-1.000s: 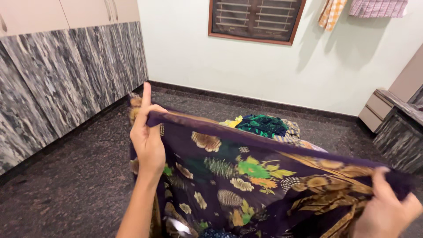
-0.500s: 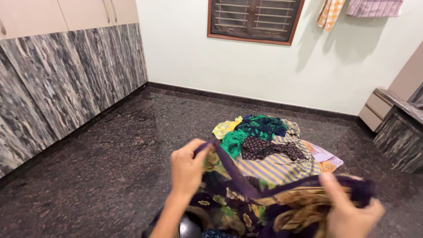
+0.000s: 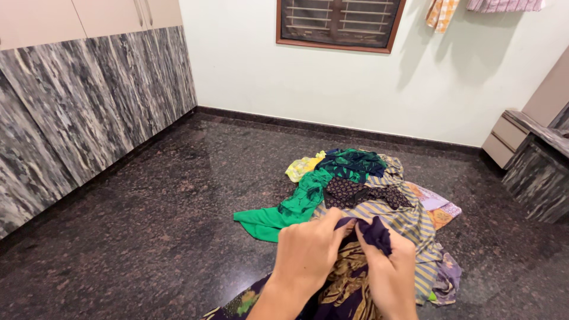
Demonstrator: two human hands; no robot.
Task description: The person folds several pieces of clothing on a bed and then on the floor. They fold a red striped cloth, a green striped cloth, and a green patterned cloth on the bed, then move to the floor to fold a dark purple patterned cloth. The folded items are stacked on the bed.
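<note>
Dark purple floral-print cloth, gathered low at six o'clock, hangs lengthwise toward the viewer, both the left hand and right hand pinching its top edge together, clothes pile at twelve o'clock.

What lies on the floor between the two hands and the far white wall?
In the head view, a pile of clothes with a green garment, then bare dark floor up to the wall.
</note>
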